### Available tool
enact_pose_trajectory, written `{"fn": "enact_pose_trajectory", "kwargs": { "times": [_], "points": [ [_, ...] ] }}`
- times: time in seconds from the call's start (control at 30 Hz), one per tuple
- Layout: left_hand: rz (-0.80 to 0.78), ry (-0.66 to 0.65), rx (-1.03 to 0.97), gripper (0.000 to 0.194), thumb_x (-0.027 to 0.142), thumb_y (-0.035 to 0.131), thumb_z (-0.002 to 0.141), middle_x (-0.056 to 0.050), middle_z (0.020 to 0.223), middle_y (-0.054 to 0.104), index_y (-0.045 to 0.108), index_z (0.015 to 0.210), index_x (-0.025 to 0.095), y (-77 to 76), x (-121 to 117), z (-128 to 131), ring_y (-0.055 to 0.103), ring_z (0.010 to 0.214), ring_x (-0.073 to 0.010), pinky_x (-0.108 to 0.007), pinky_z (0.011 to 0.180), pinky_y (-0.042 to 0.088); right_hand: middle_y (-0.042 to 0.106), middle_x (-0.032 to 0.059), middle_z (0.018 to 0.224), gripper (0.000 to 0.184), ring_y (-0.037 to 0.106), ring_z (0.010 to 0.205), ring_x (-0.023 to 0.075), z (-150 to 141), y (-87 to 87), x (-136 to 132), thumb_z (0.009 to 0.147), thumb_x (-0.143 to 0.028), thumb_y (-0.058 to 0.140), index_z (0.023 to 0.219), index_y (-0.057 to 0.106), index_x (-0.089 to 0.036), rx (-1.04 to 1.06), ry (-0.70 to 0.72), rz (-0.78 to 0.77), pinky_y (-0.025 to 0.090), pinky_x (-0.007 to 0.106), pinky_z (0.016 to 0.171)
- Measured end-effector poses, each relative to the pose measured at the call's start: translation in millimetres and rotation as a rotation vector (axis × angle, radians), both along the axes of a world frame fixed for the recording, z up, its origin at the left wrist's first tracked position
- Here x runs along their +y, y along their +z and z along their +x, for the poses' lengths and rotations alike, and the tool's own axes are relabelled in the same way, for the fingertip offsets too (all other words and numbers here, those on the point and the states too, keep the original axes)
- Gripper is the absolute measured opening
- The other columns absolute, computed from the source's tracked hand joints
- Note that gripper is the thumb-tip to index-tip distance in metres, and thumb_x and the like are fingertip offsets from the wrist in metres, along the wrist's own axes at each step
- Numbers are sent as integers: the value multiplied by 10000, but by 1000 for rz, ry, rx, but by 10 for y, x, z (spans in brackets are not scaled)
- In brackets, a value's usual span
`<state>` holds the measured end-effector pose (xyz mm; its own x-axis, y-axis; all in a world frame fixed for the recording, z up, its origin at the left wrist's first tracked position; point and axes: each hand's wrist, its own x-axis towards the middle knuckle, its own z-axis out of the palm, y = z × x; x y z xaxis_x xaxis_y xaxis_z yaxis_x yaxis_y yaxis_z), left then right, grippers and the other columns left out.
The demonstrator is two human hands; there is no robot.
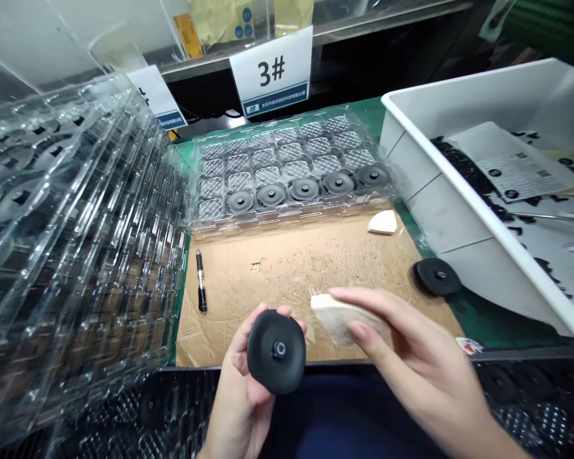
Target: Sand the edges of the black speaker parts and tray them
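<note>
At far left, a tall stack of clear moulded plastic trays point(76, 223) stands beside the bench, with black discs showing through its pockets. Next along, a slim black-and-silver pen point(201, 280) lies on a brown corrugated cardboard sheet point(287, 287). Behind the pen, a clear plastic tray with textured pockets point(291, 153) sits below a white "3#" card point(270, 70), and five matte black round discs point(304, 188) occupy its front row.

The left hand point(239, 395) cradles a matte black round disc with a central hub point(276, 352) above the near edge of the cardboard. Its grip is fairly wide, curved around the rim from behind. This leaves the hub face uncovered, which appears a sound hold for working on that face.

The right hand point(416, 357) keeps a narrower grip on a cream wedge-shaped sponge point(337, 317), its tip just beside the held disc. A flat, steady pad seems best here.

Farther right, a second cream sponge wedge point(382, 222) rests on the cardboard, and a black disc point(437, 276) lies on the green bench mat point(478, 325). Last, a white plastic bin point(483, 220) holds a printed sheet point(521, 169).
</note>
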<state>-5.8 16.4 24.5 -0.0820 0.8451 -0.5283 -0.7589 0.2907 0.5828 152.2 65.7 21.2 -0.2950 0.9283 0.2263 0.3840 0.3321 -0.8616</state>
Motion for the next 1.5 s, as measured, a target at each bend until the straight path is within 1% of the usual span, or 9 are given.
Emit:
{"fn": "enact_pose_trajectory", "kwargs": {
  "times": [0.13,0.27,0.37,0.57,0.7,1.0,1.13,1.27,1.5],
  "points": [
    [-44,15,3,539,367,846,413,8,1008,735,711,930,298,-35,-20,12,639,990,-191,-228,857,483,692,6,828,268,603,684,111,-120,233,87,898,-120,442,1086,613,-206,32,301,258,444,236,616],
    [-54,92,77,582,405,829,404,4,1021,730,699,961,297,-151,-71,-8,632,994,-172,-180,817,484,682,3,755,303,574,627,121,-123,248,97,832,-45,475,1022,647,-206,-173,253,131,405,252,579],
    [62,28,2,565,392,821,457,-11,1062,717,688,997,291,-211,-74,8,635,1002,-191,-205,845,492,697,20,896,351,606,741,121,-150,210,74,832,-22,475,1114,604,-187,34,264,190,442,251,659],
    [91,199,168,617,322,851,441,-26,1056,721,671,1028,272,-267,29,-32,648,994,-206,-188,823,511,703,27,915,217,651,787,156,-144,-420,71,869,-254,511,1008,676,-236,17,42,-226,518,247,639],
    [91,254,237,596,225,862,424,-13,1042,727,685,990,286,-293,61,-65,652,982,-219,-177,811,516,716,41,806,203,666,700,184,-15,-801,1,829,-272,552,942,711,-215,-61,49,-262,533,282,600],
    [75,278,246,617,140,864,401,-30,1009,737,688,975,284,-236,1,36,668,951,-208,-186,766,540,697,55,850,254,636,708,140,-393,203,-6,825,-119,518,1047,636,-150,199,44,128,514,231,594],
    [74,303,245,568,169,857,435,-26,1024,732,687,965,282,-237,-13,-44,662,963,-239,-227,772,554,689,25,720,209,626,593,122,-309,17,-85,828,-173,527,958,691,-180,125,194,-178,498,206,512],
    [85,283,229,567,301,863,413,-25,1005,737,696,954,277,-236,-5,-57,668,942,-245,-223,800,542,723,29,934,193,675,788,149,-34,-174,-58,835,-271,552,949,699,-220,106,11,-424,540,210,653],
    [54,192,159,595,350,845,453,-30,1023,720,673,1018,280,-124,-63,86,661,949,-213,-242,830,527,696,35,933,262,627,778,136,-283,244,-68,849,-157,513,1096,600,-173,222,35,99,506,239,695]
  ]
}}
